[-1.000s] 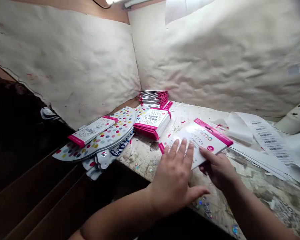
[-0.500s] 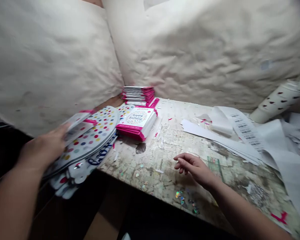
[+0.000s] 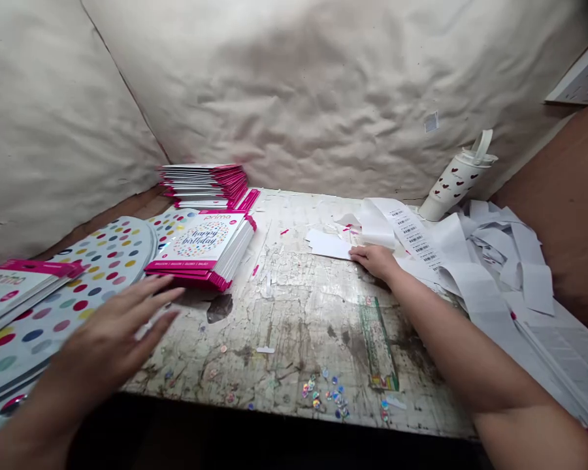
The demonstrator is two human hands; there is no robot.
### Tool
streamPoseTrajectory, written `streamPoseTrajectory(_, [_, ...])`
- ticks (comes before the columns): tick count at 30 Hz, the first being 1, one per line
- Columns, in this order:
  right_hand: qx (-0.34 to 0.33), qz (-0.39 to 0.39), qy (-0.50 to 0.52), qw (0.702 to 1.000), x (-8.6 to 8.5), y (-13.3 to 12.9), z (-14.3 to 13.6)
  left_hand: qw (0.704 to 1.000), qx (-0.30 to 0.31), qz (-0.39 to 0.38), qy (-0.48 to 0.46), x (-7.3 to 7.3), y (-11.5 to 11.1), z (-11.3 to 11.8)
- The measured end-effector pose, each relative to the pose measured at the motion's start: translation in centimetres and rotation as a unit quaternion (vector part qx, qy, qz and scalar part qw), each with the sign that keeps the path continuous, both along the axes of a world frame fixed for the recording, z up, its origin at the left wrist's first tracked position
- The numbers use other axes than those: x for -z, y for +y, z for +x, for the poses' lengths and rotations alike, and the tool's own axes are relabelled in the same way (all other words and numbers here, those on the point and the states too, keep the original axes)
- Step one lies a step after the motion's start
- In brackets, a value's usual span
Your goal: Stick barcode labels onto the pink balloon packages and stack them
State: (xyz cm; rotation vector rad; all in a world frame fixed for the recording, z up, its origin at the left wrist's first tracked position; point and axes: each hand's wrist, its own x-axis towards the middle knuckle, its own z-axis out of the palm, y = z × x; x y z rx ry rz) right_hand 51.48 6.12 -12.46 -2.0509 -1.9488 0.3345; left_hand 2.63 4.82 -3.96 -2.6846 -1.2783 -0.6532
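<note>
Head view shows the left hand (image 3: 102, 343) has come away from the packets (image 3: 17, 287), which lie left of the stack (image 3: 200, 238) on the spotted boards (image 3: 110, 251); it looks free, fingers spread, just in front of the stack, contact unclear. Right of the stack, the right hand (image 3: 375, 261) has reached the white strips (image 3: 330, 245), fingers narrow at them; whether it grips, I cannot tell. The stack sits on the table (image 3: 294, 313).

left hand (image 3: 95, 346) palm-down, fingers (image 3: 149, 308) loosely apart; right forearm (image 3: 451, 333) on a diagonal, right hand (image 3: 376, 261) in a pinch
</note>
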Motion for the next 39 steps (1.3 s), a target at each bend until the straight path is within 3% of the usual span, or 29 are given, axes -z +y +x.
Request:
streamPoseTrajectory(3, [-0.007,-0.006,-0.010,1.000,-0.1,0.2,0.2,0.996,0.086,-0.022,-0.009,1.2,-0.6,4.8])
streamPoseTrajectory(7, [-0.019,-0.012,-0.022,1.000,-0.4,0.3,0.5,0.989,0.133,-0.060,-0.021,2.4,-0.9,8.3])
streamPoseTrajectory(12, [-0.030,-0.025,-0.021,0.999,-0.4,0.5,1.1,0.984,0.158,-0.078,-0.027,3.2,-0.9,9.7])
streamPoseTrajectory(19, [-0.049,0.004,-0.091,0.995,-0.5,0.2,0.5,0.983,0.159,-0.083,-0.029,3.4,-1.4,9.9])
streamPoseTrajectory(22, [-0.062,0.044,-0.141,0.987,-1.3,-0.8,-1.1,0.984,0.165,-0.068,-0.026,3.3,-1.6,10.9])
streamPoseTrajectory(25, [-0.082,0.083,-0.172,0.978,-2.5,-2.4,-4.4,0.983,0.178,0.017,-0.031,3.2,-1.9,13.6])
streamPoseTrajectory(27, [-0.128,0.121,-0.198,0.964,-3.0,-4.0,-7.5,0.982,0.165,0.093,-0.022,3.4,-2.1,15.6])
streamPoseTrajectory(29, [-0.207,0.183,-0.238,0.931,-2.8,-6.1,-10.7,0.978,0.164,0.128,0.008,4.3,-2.2,16.8])
streamPoseTrajectory(32, [-0.304,0.225,-0.252,0.891,-1.6,-9.3,-13.4,0.974,0.196,0.083,0.079,6.2,-2.4,15.7])
streamPoseTrajectory(34, [-0.325,0.182,-0.208,0.904,-1.2,-10.4,-13.6,0.975,0.197,0.023,0.101,6.6,-2.9,13.6])
streamPoseTrajectory(36, [-0.316,0.093,-0.128,0.935,-1.7,-10.3,-13.3,0.978,0.190,-0.030,0.079,5.9,-3.2,11.2])
streamPoseTrajectory(39, [-0.255,-0.021,0.016,0.967,-4.0,-7.8,-13.7,0.991,0.123,-0.047,0.001,2.9,-1.7,8.2])
